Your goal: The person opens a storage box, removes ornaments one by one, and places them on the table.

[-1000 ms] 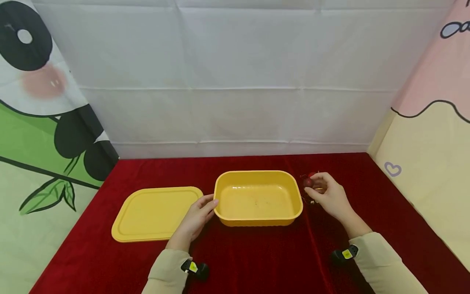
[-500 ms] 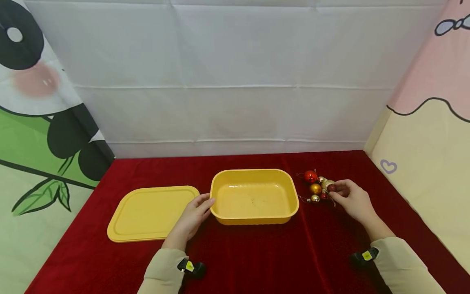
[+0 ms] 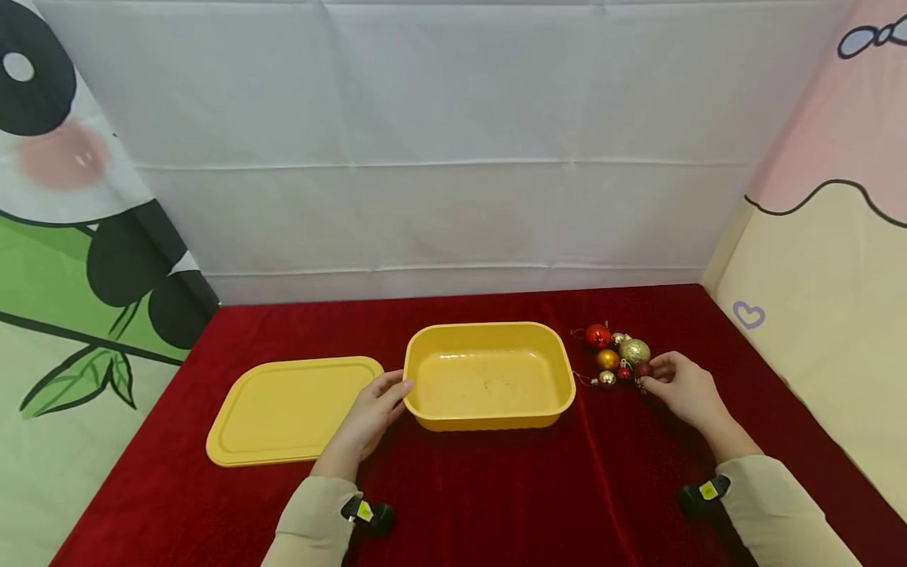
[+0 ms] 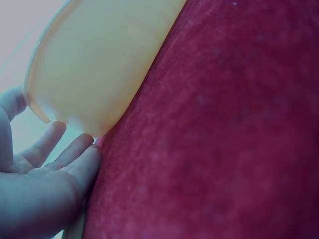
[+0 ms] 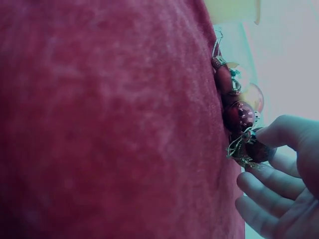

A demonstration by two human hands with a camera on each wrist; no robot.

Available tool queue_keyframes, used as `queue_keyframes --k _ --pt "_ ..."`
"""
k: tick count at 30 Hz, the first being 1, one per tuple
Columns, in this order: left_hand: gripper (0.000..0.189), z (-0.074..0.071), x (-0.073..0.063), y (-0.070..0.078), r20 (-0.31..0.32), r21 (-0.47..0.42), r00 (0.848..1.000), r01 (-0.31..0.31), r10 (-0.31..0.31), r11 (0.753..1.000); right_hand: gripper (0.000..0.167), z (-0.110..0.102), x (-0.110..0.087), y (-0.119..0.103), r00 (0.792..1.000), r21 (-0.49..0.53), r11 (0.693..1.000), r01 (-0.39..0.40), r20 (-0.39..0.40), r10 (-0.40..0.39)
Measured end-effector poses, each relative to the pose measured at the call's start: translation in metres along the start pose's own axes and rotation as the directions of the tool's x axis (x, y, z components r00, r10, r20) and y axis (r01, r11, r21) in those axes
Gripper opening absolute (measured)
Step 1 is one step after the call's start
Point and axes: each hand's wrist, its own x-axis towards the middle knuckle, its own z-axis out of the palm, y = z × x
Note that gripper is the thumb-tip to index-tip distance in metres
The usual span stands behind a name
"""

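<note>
In the head view, a yellow plastic box (image 3: 489, 378) stands on the table with its inside bare. My left hand (image 3: 368, 421) holds its left wall, thumb at the rim and fingers against the outer side, as the left wrist view also shows. To the right of the box lies a cluster of Christmas baubles (image 3: 607, 360) in red, orange and gold. At the cluster's right edge, my right hand (image 3: 686, 391) pinches a dark red bauble (image 5: 259, 151) between thumb and index finger. That bauble sits beside the glittery gold bauble (image 3: 634, 350); its far side is hidden.
A flat yellow lid (image 3: 290, 409) lies left of the box, partly behind my left hand. Dark red velvet cloth (image 3: 489, 496) covers the table. A white sheet (image 3: 453, 220) hangs behind it, with printed cloths at both sides.
My right hand has moved from over the baubles to their right edge, uncovering the cluster and lowering the dark red bauble beside it. My left hand stays at the box.
</note>
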Motion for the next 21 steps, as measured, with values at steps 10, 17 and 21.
queue_keyframes --k 10,17,21 --pt "0.046 0.0001 0.0004 -0.0008 -0.008 0.019 1.0 0.0 0.0 1.0 0.033 0.0021 -0.0026 -0.0003 0.999 0.001 1.0 0.006 0.032 -0.006" --pt "0.044 0.0007 0.0003 -0.0019 -0.016 0.012 1.0 0.004 -0.004 1.0 0.033 0.0018 -0.0042 -0.0006 1.0 -0.015 1.0 0.015 0.02 -0.014" --pt "0.047 0.0007 -0.0008 -0.0006 -0.006 0.016 1.0 -0.006 0.006 1.0 0.033 0.0004 -0.0049 -0.0036 1.0 -0.033 0.999 0.028 -0.007 -0.028"
